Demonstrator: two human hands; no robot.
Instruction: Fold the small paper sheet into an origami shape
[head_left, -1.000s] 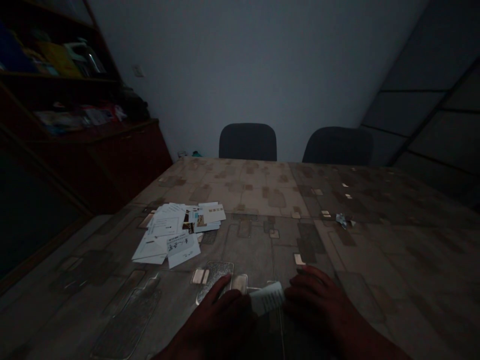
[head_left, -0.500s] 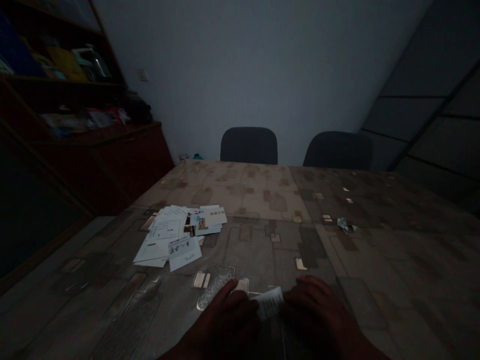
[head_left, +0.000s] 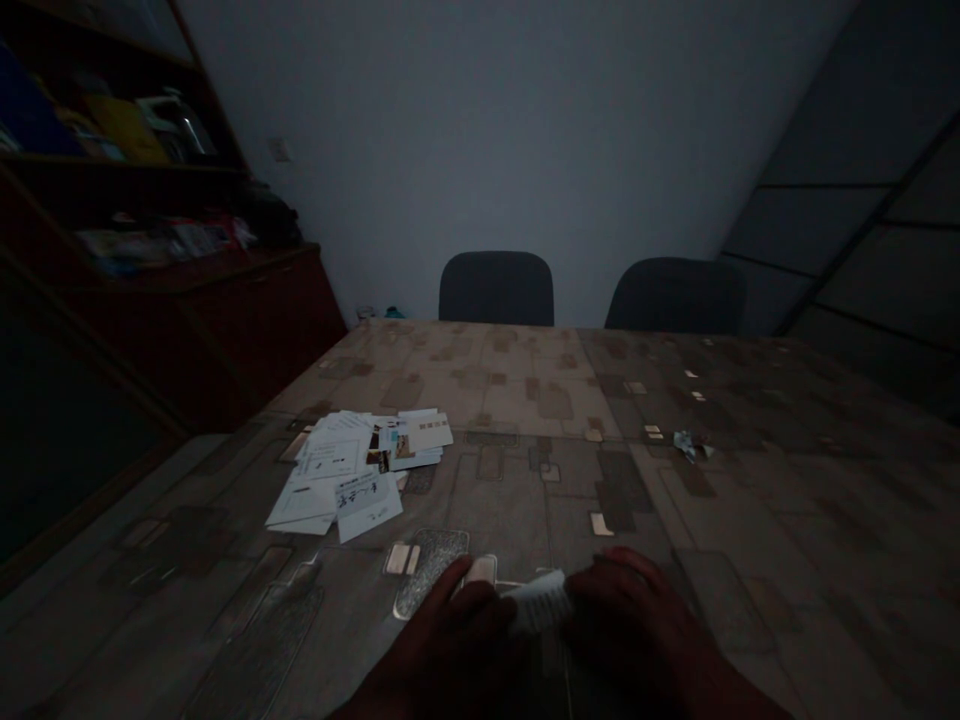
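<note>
Nearest the camera, at six o'clock in the view, the left hand (head_left: 457, 640) and the right hand (head_left: 637, 640) sit close together low over the table (head_left: 750, 520). Between them they hold a small white paper (head_left: 538, 604), its visible part showing print too dim to read. The left fingers (head_left: 454, 585) curl against the paper's left end and the right fingers (head_left: 607, 580) close over its right end, so each hand pinches one side. The light is poor; whether the paper rests on the table or is lifted just clear of it cannot be told.

Further out, at ten o'clock from the hands, a loose pile of white cards and envelopes (head_left: 360, 465) lies spread flat on the patterned tablecloth, well apart from the hands. At two o'clock, about as far out, a small crumpled scrap (head_left: 686, 445) lies alone.

At the far edge of the table, at twelve o'clock, two dark chairs stand side by side: the left chair (head_left: 495, 288) and the right chair (head_left: 675, 293). At nine to ten o'clock a dark wooden cabinet (head_left: 225, 320) with cluttered shelves stands against the wall
</note>
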